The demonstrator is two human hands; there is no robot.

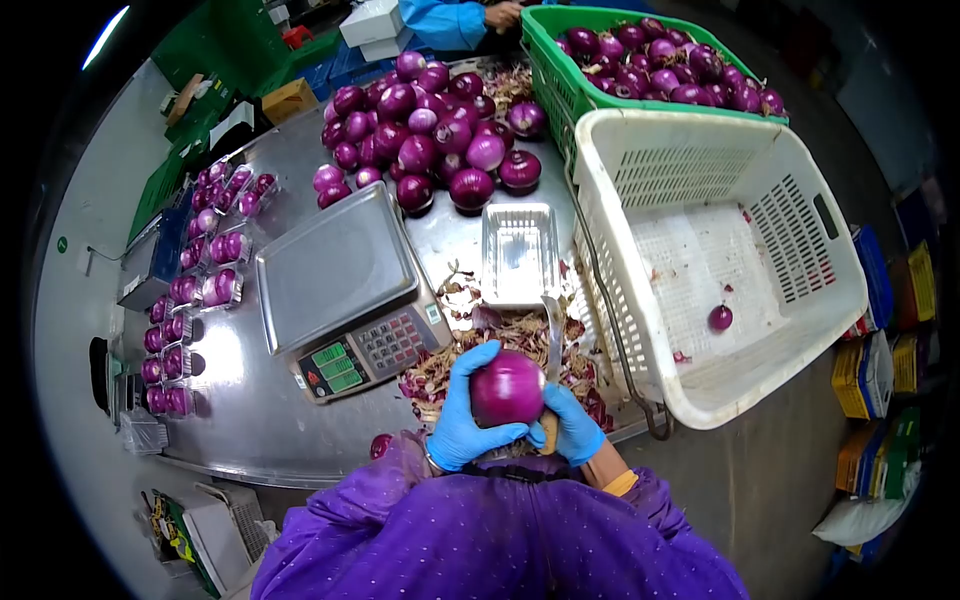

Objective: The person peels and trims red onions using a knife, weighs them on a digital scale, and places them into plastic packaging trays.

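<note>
My left hand (463,425), in a blue glove, is wrapped round a large red onion (507,388) above a heap of peelings (440,382). My right hand (572,428), also gloved in blue, grips the handle of a knife (553,340) against the onion's right side, with the blade pointing up and away. Beyond the hands lies a clear plastic tray (520,254) with nothing in it. A digital scale (338,262) with a bare pan stands to the left.
Many onions (420,130) are piled at the back. Packed onion trays (222,288) line the left side. A white basket (640,330) holding one small onion (720,317) stands right, before a full green crate (555,75). A person's hand (503,15) shows at the top.
</note>
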